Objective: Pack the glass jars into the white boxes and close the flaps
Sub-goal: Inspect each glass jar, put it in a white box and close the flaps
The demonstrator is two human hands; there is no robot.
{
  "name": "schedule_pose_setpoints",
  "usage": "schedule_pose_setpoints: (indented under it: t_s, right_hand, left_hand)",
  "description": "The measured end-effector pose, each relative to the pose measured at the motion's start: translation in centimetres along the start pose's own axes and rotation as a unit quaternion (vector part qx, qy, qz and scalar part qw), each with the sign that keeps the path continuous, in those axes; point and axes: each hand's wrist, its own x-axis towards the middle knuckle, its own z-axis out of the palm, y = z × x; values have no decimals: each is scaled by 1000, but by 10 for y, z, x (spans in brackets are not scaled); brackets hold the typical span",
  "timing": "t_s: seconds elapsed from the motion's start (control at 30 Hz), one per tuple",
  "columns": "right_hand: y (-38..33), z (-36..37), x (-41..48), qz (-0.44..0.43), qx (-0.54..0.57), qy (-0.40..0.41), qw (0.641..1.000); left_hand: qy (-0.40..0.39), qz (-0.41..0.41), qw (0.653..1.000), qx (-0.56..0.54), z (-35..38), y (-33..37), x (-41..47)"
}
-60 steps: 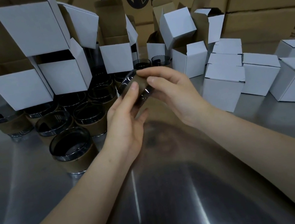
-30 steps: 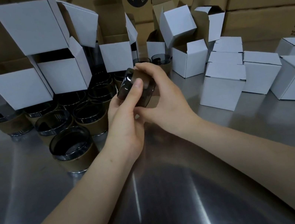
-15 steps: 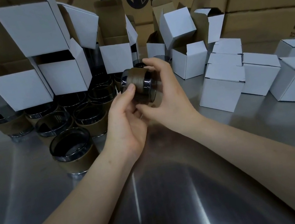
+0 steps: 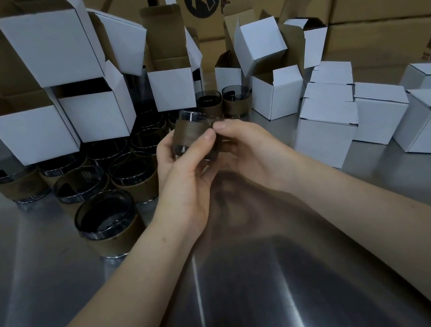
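Since half a second earlier the jar (image 4: 189, 133) had dipped slightly toward the left and tipped, held above the tabletop (image 4: 58, 289) at mid frame. On its left side the left hand (image 4: 182, 177) gripped it, fingers (image 4: 163, 152) curled behind and thumb across the front; the right hand (image 4: 252, 154) pinched its right side. More jars (image 4: 108, 227) stood at left, open boxes (image 4: 32, 134) upper left, closed boxes (image 4: 379, 110) at right of the frame

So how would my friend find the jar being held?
Find the metal table, then the crowd of brown-banded jars at its left. Right of them, the left hand and right hand hold one jar, tilted, the only one off the table.
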Motion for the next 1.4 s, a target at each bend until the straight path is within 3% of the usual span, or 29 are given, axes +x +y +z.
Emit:
schedule_pose_setpoints:
  t_s: [0.13,0.23,0.43,0.57,0.67,0.77,0.97,1.03,1.17,1.4]
  right_hand:
    - [-4,-4,0,12,-14,-27,999]
    - [-6,-8,0,-6,-47,-6,999]
    - [-8,-9,5,-30,-218,140,965]
    - [-13,-15,19,-67,-279,236,928]
    - [-29,-28,39,-77,-413,285,862]
    - [-48,-40,60,-22,-547,258,796]
    - [-73,-61,80,162,-659,123,724]
    - [-75,-65,82,194,-667,104,712]
    - [-72,-70,80,178,-703,121,678]
    - [-72,-69,71,164,-660,175,712]
  left_hand:
    - [22,41,991,123,1,-6,-2]
    - [51,104,956,271,1,-10,-2]
    - [67,130,897,417,-1,-14,0]
    - [76,118,896,422,-4,-14,0]
    - [56,124,885,445,-3,-16,1]
    - [41,133,877,460,-2,-17,0]
    - [45,122,888,441,-4,-19,2]
    - [45,122,888,441,-4,-20,3]
    - [38,126,887,444,-3,-20,2]
    - [32,133,884,447,-3,-19,1]
